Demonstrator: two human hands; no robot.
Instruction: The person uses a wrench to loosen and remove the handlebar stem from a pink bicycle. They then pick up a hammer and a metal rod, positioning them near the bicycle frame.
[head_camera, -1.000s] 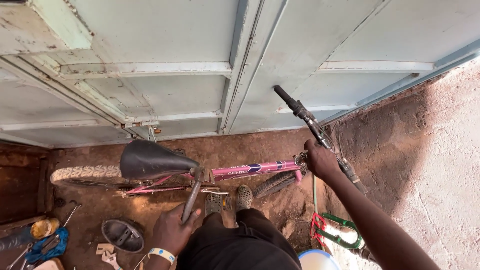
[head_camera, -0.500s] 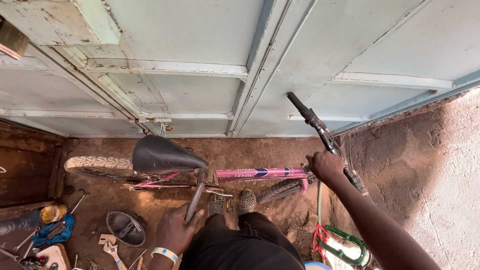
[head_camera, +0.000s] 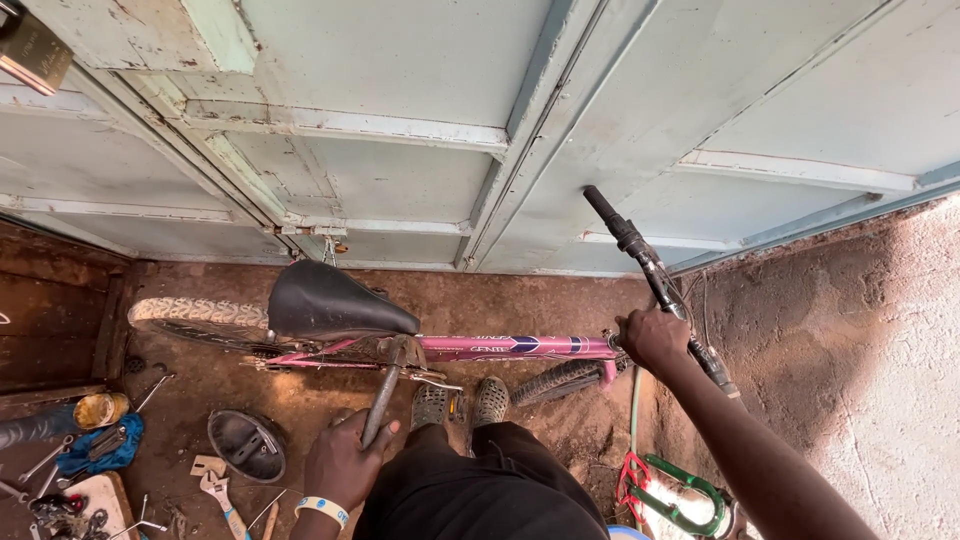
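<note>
Pink bicycle frame (head_camera: 500, 347) stands upright on the dirt floor (head_camera: 560, 300), parallel to the pale blue metal gate (head_camera: 420, 130). Your right hand (head_camera: 652, 338) is closed around the handlebar (head_camera: 650, 268) near the stem, with the black grip end rising toward the gate. Your left hand (head_camera: 345, 460) is wrapped around a grey metal tube (head_camera: 382, 402) that runs up to the frame just below the black saddle (head_camera: 335, 303). Rear knobby tyre (head_camera: 195, 315) shows to the left of the saddle; front tyre (head_camera: 565, 378) lies just beside your sandalled feet (head_camera: 460, 403). On the ground to your left lie a second black saddle (head_camera: 246, 445), an adjustable wrench (head_camera: 222, 496), a blue rag (head_camera: 100, 447) and a yellow tin (head_camera: 100, 409).
</note>
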